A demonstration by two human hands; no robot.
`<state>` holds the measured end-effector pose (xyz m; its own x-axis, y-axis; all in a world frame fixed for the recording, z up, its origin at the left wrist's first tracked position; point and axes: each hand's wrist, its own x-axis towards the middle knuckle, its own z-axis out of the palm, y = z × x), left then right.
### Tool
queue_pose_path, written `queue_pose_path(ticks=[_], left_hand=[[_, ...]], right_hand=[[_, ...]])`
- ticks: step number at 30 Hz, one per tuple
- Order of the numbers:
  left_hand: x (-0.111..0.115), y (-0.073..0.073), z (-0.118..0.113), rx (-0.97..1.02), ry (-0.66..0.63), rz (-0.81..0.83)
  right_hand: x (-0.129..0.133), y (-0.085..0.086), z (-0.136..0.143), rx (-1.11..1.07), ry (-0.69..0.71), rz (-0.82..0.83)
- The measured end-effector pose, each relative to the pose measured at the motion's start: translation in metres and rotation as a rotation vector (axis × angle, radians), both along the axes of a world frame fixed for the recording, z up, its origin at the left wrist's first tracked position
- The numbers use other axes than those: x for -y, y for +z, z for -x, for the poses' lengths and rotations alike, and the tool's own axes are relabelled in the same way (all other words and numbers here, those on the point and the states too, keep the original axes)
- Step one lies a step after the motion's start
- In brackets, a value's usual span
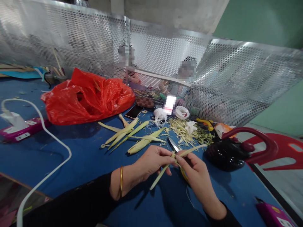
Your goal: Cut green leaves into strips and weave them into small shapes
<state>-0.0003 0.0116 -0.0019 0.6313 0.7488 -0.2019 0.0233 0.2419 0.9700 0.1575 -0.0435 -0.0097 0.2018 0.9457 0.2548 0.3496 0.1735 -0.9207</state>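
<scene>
Blue table [87, 157] before perforated metal screen [153, 41] | red plastic bag [94, 97], at left | loose pale leaves [143, 143], nearer the middle | left hand [152, 160] and right hand [197, 170] both pinch leaf strip [159, 178] between them (seems light, pliable, easily torn; middle is best hold) | scissors [174, 145], partly under right hand, may obstruct | black kettle [224, 157], at right

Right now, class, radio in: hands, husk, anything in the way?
Left hand, right hand: both pinching pale husk. Ends sticking out either side. Scissors: close by, partly behind right hand, possibly in the way.
</scene>
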Motion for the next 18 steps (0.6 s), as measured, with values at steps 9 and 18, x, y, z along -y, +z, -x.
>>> queue_pose_path(ticks=[9,18], left_hand=[[0.003,-0.002,-0.005,-0.030,0.044,-0.038],[-0.001,0.013,-0.001,0.034,0.196,-0.016]], right_hand=[[0.000,-0.004,0.002,0.090,-0.139,0.087],[-0.005,0.007,-0.008,-0.099,0.173,0.184]])
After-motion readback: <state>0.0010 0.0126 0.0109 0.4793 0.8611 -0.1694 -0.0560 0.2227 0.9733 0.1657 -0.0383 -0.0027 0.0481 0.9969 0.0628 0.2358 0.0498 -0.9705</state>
